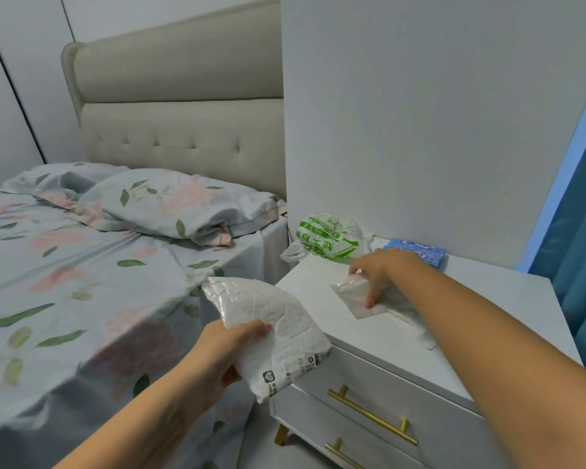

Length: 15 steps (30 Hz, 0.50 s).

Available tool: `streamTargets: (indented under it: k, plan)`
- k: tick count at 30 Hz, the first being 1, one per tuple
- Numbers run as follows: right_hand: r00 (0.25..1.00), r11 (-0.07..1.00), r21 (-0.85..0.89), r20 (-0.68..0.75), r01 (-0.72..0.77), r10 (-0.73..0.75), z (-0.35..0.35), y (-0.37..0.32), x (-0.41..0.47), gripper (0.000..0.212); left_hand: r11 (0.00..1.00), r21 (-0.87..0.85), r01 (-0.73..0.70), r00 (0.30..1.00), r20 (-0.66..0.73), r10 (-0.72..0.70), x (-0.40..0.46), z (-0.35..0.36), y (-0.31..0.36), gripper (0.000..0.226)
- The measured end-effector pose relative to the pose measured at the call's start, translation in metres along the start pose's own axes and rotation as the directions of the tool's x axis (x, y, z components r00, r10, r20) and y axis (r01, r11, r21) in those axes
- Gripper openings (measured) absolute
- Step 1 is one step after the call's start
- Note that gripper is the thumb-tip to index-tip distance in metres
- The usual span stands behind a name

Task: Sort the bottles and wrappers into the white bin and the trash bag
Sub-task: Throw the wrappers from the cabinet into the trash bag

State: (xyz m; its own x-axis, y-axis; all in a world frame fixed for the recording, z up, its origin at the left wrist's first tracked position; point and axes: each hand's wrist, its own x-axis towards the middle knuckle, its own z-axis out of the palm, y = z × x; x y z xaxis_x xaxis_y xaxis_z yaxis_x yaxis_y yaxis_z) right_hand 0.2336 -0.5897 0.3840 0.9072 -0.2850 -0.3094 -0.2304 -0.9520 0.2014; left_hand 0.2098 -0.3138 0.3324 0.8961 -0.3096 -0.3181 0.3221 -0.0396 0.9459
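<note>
Left hand (pixel 229 350): a crumpled white bag (pixel 278 336) is gripped between thumb and curled fingers, held just beside the nightstand (pixel 420 336). Right hand (pixel 378 277): a clear plastic wrapper (pixel 354 296) lying on the nightstand top is pinched. Farther back, a green-printed bag (pixel 329 240) lies against the wall.

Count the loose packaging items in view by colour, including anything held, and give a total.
White: 2, the wrapper gripped by the left hand and the wrapper under the right hand
Green-printed: 1, the bag
Blue: 1, the packet
Total: 4
</note>
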Motion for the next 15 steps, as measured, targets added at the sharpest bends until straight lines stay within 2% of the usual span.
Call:
streamTargets:
  k: [3, 5, 6, 8, 10, 13, 15]
  plan:
    - [0.998, 0.998, -0.015, -0.034, 0.053, -0.053, -0.003, -0.004, -0.009, 0.053, 1.0, 0.004, -0.01, 1.0, 0.015, 0.01, -0.003, -0.005, -0.002, 0.046]
    - [0.993, 0.995, 0.064, -0.094, 0.079, -0.073, 0.003, -0.001, -0.007, 0.027, 1.0, -0.004, -0.015, 1.0, 0.02, 0.015, -0.004, -0.006, -0.001, 0.047]
    - [0.986, 0.987, 0.134, -0.147, 0.094, -0.074, 0.004, 0.002, -0.007, 0.023, 1.0, -0.006, -0.015, 1.0, 0.022, 0.015, -0.004, -0.007, 0.0, 0.047]
    - [0.965, 0.964, 0.224, -0.249, 0.144, -0.086, 0.002, 0.01, -0.005, 0.034, 1.0, -0.005, -0.013, 1.0, 0.023, 0.013, -0.005, -0.008, 0.001, 0.044]
    - [0.933, 0.95, 0.241, -0.343, 0.199, -0.108, -0.004, 0.014, -0.004, 0.049, 1.0, 0.002, -0.015, 1.0, 0.027, 0.015, -0.007, -0.01, 0.001, 0.042]
    - [0.887, 0.906, 0.338, -0.454, 0.256, -0.081, -0.016, 0.008, -0.017, 0.052, 1.0, 0.009, -0.022, 1.0, 0.021, 0.021, -0.011, -0.014, 0.0, 0.034]
    - [0.879, 0.839, 0.461, -0.476, 0.29, -0.042, -0.019, -0.005, -0.031, 0.05, 1.0, 0.002, -0.023, 1.0, -0.002, 0.023, -0.015, -0.016, -0.001, 0.026]
